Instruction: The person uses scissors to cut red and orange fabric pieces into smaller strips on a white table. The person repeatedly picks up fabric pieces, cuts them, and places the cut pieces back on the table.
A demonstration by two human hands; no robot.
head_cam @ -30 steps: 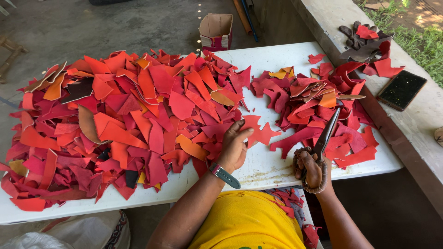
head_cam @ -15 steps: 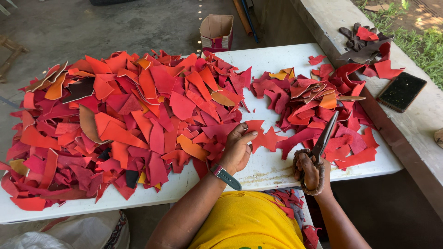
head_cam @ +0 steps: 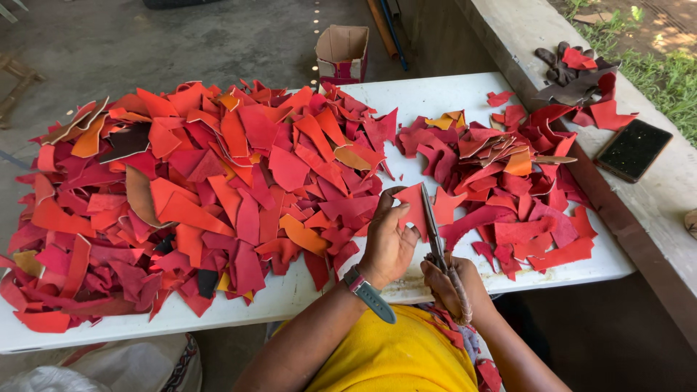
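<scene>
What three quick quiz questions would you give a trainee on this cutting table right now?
1. True or false: the left hand holds a red scrap.
2. Which tool is in the right hand? A) scissors B) hammer
3. Which pile is larger, the left pile or the right pile?

Key: 1 true; 2 A; 3 the left pile.

Single view, worn on the head, looking steeply down and forward over the white surface point(head_cam: 450, 98) from close above. Nearest the lens: yellow shirt point(head_cam: 396, 359) and both forearms at bottom centre. Farther off: concrete floor point(head_cam: 145, 51) at top, ledge point(head_cam: 552, 29) and grass point(head_cam: 664, 80) at upper right.
</scene>
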